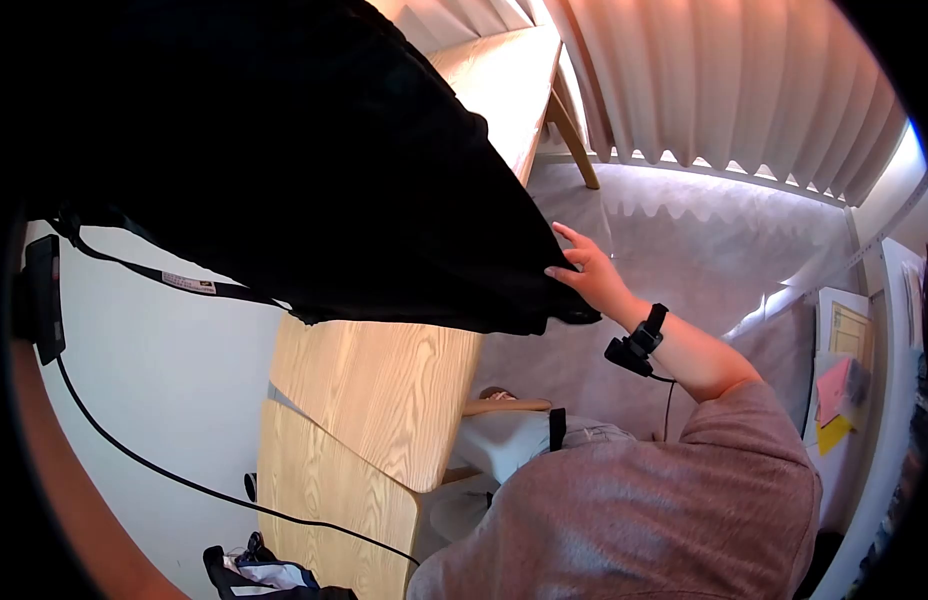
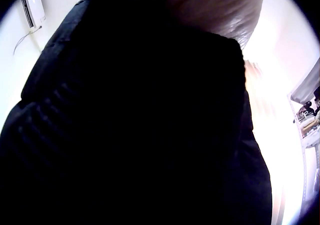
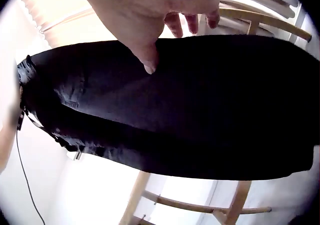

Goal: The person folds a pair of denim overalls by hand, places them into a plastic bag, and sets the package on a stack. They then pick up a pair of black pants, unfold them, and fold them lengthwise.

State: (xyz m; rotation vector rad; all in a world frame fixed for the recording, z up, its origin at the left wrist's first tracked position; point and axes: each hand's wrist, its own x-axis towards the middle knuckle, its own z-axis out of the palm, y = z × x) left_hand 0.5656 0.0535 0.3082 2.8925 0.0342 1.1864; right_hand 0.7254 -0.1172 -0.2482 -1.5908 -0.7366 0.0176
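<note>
A large black cloth item (image 1: pixel 314 170), with a narrow labelled strap (image 1: pixel 188 283) along its lower side, is held up above the table and fills much of the head view. My right hand (image 1: pixel 596 280) is at its right end. In the right wrist view the thumb (image 3: pixel 149 60) lies against the dark cloth, while several other fingertips (image 3: pixel 191 23) show apart, past the cloth's upper edge. In the left wrist view only a blurred part of my left hand (image 2: pixel 215 7) appears above the cloth (image 2: pixel 150 120); its fingers are hidden.
Below the cloth are pale wooden tabletops (image 1: pixel 384 385), with a dark bundle (image 1: pixel 269 575) at the lower left. A black cable (image 1: pixel 174 478) runs from the left wrist device. Pleated curtains (image 1: pixel 724 80) hang behind. Papers (image 1: pixel 834 390) are on the right.
</note>
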